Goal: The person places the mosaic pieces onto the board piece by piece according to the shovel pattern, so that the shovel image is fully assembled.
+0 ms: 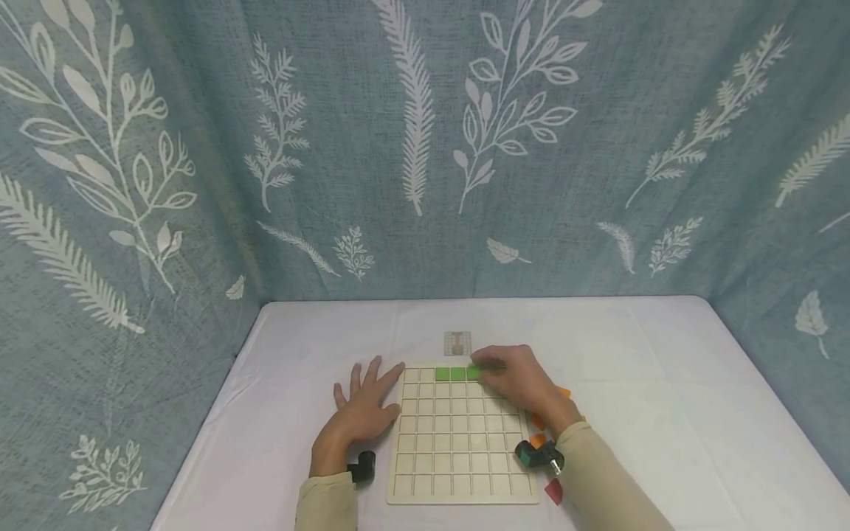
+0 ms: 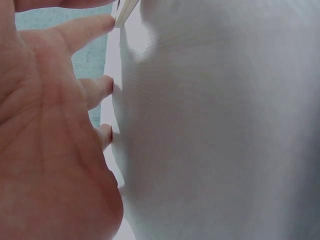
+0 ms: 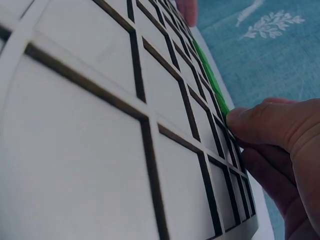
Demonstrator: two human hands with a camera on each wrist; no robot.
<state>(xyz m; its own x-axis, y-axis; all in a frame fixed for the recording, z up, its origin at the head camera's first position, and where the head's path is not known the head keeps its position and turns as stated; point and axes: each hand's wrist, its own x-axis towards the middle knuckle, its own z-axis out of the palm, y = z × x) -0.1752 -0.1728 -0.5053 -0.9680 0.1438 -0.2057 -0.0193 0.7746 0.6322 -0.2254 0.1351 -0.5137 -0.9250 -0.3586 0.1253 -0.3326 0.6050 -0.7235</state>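
Note:
A pale square grid board (image 1: 443, 442) lies flat on the table. Green square tiles (image 1: 450, 374) sit side by side in its far row. At the right end of this green run, my right hand (image 1: 518, 376) has its thumb and curled fingers on a green tile (image 1: 474, 372), partly hidden by the fingers. The right wrist view shows the thumb right at the end of the green strip (image 3: 212, 80). Fingers spread, my left hand (image 1: 361, 413) rests by the board's left edge, its index fingertip at the far left corner and its thumb along the side.
A small card with a grid pattern (image 1: 457, 343) lies beyond the board. Orange pieces (image 1: 538, 440) and a red piece (image 1: 554, 490) are at the board's right side, partly covered by the right arm. A leaf-patterned curtain (image 1: 425, 147) hangs behind the white table (image 1: 664, 383).

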